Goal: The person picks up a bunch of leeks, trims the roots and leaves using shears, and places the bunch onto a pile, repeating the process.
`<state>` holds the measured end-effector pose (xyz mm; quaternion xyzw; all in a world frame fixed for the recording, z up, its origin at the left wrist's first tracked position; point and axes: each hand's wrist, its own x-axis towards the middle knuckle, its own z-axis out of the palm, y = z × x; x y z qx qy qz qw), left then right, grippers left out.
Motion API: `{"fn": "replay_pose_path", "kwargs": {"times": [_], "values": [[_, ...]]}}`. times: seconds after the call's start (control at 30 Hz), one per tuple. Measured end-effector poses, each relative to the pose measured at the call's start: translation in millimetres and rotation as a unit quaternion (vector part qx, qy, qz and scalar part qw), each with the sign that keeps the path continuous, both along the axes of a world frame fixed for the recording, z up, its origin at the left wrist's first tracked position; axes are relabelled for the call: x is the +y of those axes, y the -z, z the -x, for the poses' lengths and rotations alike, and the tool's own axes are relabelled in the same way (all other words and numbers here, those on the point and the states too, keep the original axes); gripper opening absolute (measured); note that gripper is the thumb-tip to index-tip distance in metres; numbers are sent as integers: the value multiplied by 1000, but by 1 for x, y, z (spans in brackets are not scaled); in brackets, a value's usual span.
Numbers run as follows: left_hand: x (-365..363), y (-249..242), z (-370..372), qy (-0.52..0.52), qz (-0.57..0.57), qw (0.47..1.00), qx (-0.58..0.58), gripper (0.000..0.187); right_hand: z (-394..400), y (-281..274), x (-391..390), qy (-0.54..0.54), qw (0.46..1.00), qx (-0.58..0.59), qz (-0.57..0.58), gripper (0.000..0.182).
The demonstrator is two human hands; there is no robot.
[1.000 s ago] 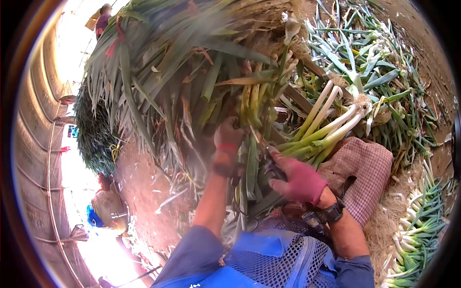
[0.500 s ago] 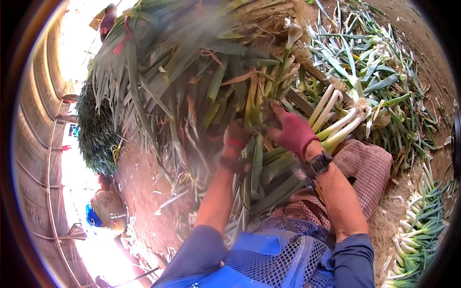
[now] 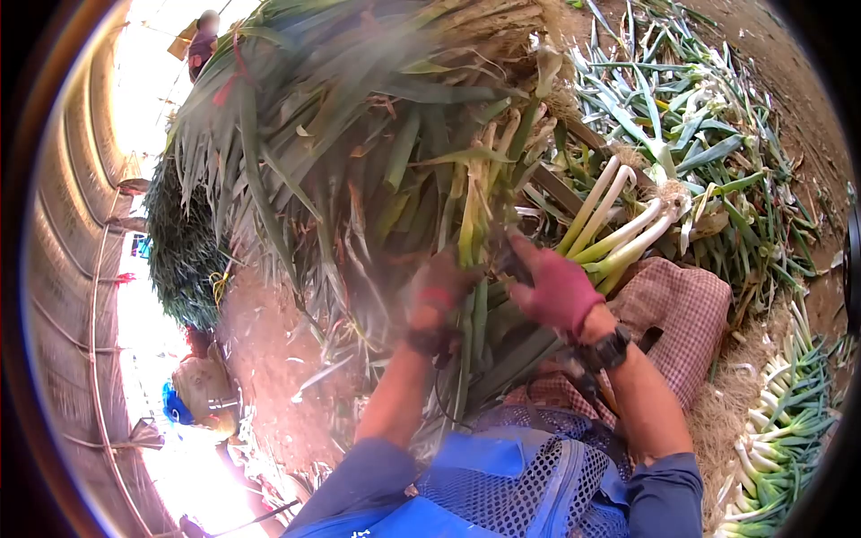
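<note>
My left hand (image 3: 443, 285), in a dark and red glove, is closed around a green onion (image 3: 470, 224), its stalk upright and leaves hanging below my fist. Right beside it, my right hand (image 3: 558, 289), in a pink-red glove, has its fingers curled in toward the stalk. Something dark shows at those fingertips, too blurred to name. Several peeled green onions (image 3: 628, 235) with white stems lie across my right side, near my checkered trouser leg (image 3: 677, 300).
A large heap of unpeeled green onions (image 3: 314, 134) rises in front of me. Stripped leaves (image 3: 708, 134) are piled at the right. A row of cleaned onions (image 3: 773, 430) lies lower right. Another person (image 3: 203, 45) is far off at upper left.
Both hands have moved slightly down toward me, the right one also a little to the right. More of the held stalk shows above my left fist.
</note>
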<state>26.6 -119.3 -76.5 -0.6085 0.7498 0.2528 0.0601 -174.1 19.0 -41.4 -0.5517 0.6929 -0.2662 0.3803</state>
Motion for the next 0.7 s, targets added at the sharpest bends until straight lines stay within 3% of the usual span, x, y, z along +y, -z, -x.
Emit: {"fn": "replay_pose_path", "kwargs": {"times": [0.1, 0.3, 0.37, 0.43, 0.47, 0.6, 0.7], "values": [[7, 3, -1, 5, 44, 999, 3, 61, 9, 8, -26, 18, 1000, 17, -1, 78], [15, -13, -6, -9, -13, 1000, -6, 55, 2, 2, 17, -9, 1000, -17, 23, 73], [4, 14, -32, 31, -13, 995, 92, 54, -3, -5, 41, -26, 997, -65, 17, 78], [4, 11, -34, 47, -8, 993, 111, 53, -8, -13, 60, -86, 992, -68, -56, 83], [4, 9, -34, 65, -1, 990, 129, 52, -12, -9, 65, -81, 994, -64, -37, 88], [15, -7, -20, 68, 21, 991, 111, 50, -7, -5, 45, -48, 997, -53, -25, 84], [20, -21, -13, 68, 40, 996, 36, 50, 5, -1, 10, -3, 1000, -8, -15, 78]]}}
